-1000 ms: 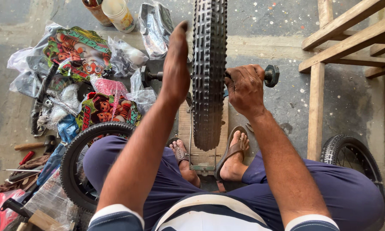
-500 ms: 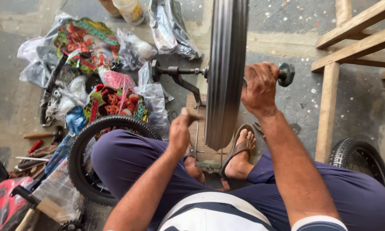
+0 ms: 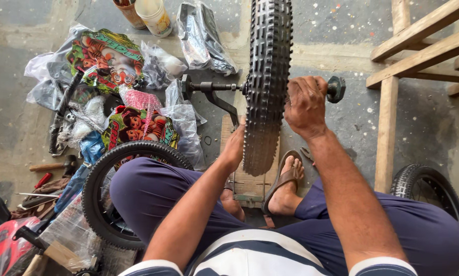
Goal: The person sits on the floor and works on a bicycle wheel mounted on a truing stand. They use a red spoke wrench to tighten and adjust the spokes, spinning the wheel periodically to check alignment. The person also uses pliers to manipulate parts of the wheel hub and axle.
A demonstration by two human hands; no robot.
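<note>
Knobby tyre [image 3: 264,87] found upright on a threaded axle stand [image 3: 214,88], centre of view, running 12 to 6 o'clock. Right hand [image 3: 305,105] closed in a fist around the stand's grip [image 3: 335,88] at 3 o'clock of the tyre. Left hand [image 3: 234,145] laid open and flat against the tread at 7 o'clock, gripping nothing. Second wheel [image 3: 99,197] noted under the left thigh at 8 o'clock; wooden frame [image 3: 393,97] at 2 o'clock.

The left hand [image 3: 234,148] has moved up onto the knobby tyre [image 3: 265,87].
</note>
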